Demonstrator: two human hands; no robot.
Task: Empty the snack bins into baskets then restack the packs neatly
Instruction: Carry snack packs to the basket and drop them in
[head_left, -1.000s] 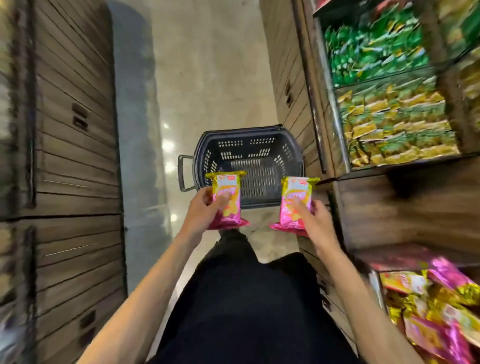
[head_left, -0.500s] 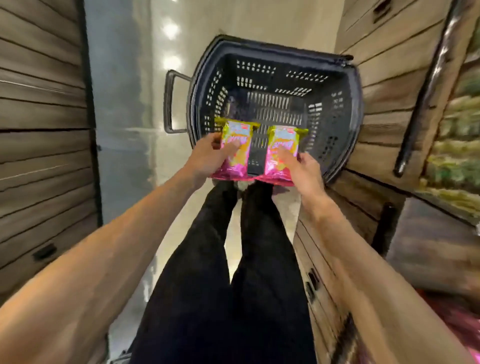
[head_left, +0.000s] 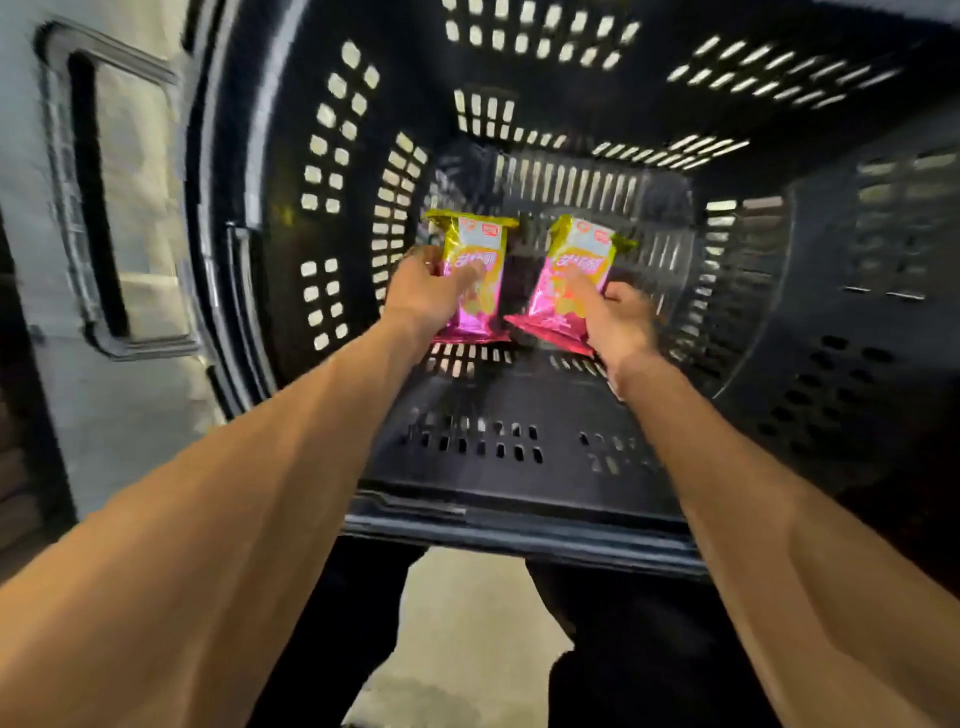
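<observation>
The left hand grips one pink and yellow snack pack with thumb on its front, the right hand grips a second pack just beside it, and both packs are low inside the dark basket, near its slotted bottom.

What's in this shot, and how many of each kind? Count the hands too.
Pink-and-yellow snack packs: 2, the left pack and the right pack
Black plastic basket: 1
Hands: 2, the left hand and the right hand, each gripping one pack inside the basket
Total: 5
</observation>
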